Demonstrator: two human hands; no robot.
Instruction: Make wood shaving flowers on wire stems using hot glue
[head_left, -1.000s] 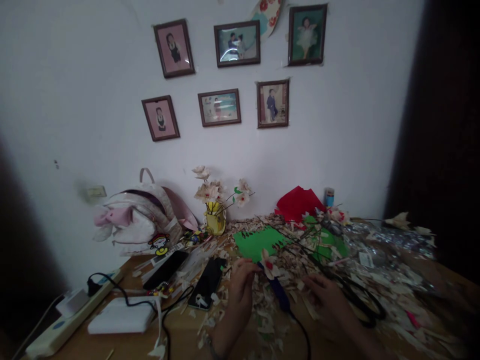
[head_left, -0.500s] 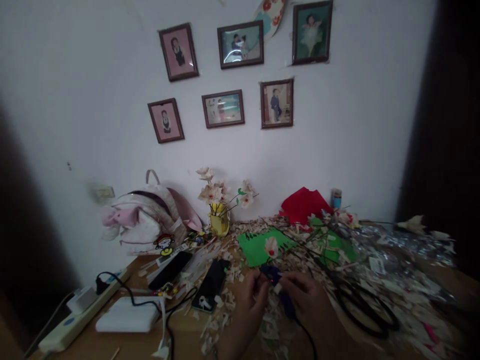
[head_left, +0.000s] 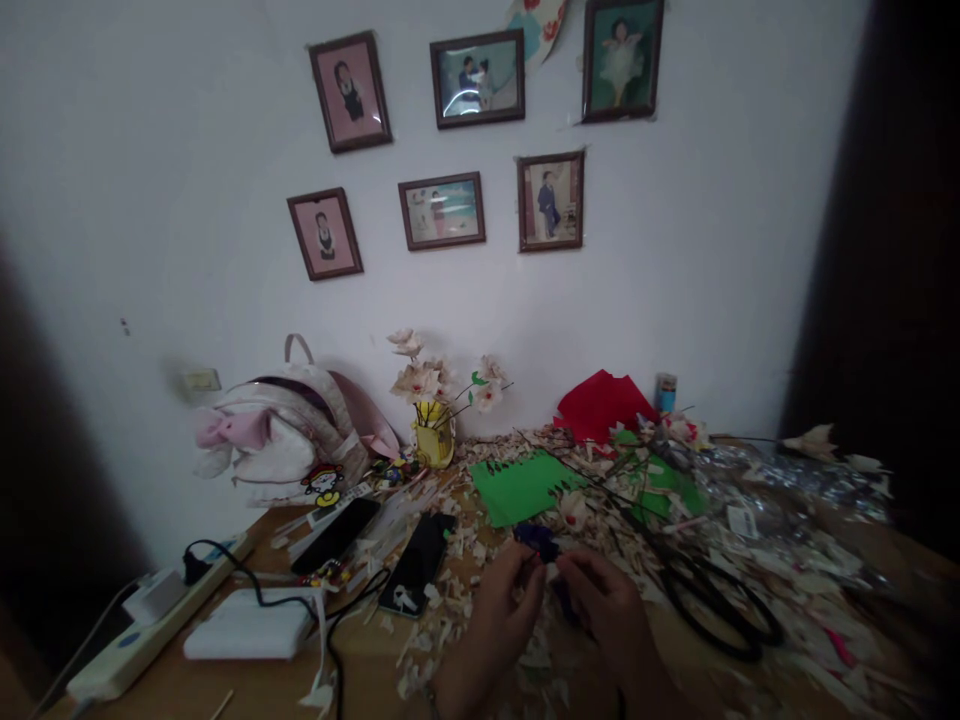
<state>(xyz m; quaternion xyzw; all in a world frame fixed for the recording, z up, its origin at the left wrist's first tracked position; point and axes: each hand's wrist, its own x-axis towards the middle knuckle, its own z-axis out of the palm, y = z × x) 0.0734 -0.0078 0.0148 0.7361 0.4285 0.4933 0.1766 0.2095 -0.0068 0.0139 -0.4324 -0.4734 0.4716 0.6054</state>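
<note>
We hold our left hand [head_left: 501,622] and right hand [head_left: 609,612] close together above the worktop [head_left: 360,645], and the fingers [head_left: 529,585] of both curl inward, clenched on a dark blue corded tool [head_left: 537,541] between them. Its upper end shows just beyond the fingers and a lower part shows between the hands; the rest is hidden, so we cannot tell exactly how each hand bears it. Pale shavings [head_left: 457,640] lie scattered beneath and around the fingers. Just beyond the right hand, a pale flower [head_left: 574,510] rests on the shavings, and a sheet of green paper [head_left: 521,487] lies farther ahead, beyond the fingers and slightly to the left. To the right of the fingers sit black-handled scissors [head_left: 720,610], with a second piece of green paper [head_left: 667,487] beyond them and crumpled red paper [head_left: 600,405] farther ahead against the wall. Left of the fingers, a black smartphone [head_left: 418,562] lies near the left hand, with another phone [head_left: 335,535] beyond it. Farther left are a white power bank [head_left: 247,628] and a power strip [head_left: 150,622]. Well ahead of the fingers, pale flowers [head_left: 420,380] stand in a yellow cup [head_left: 433,442], with a backpack [head_left: 279,438] leaning against the wall to their left.
</note>
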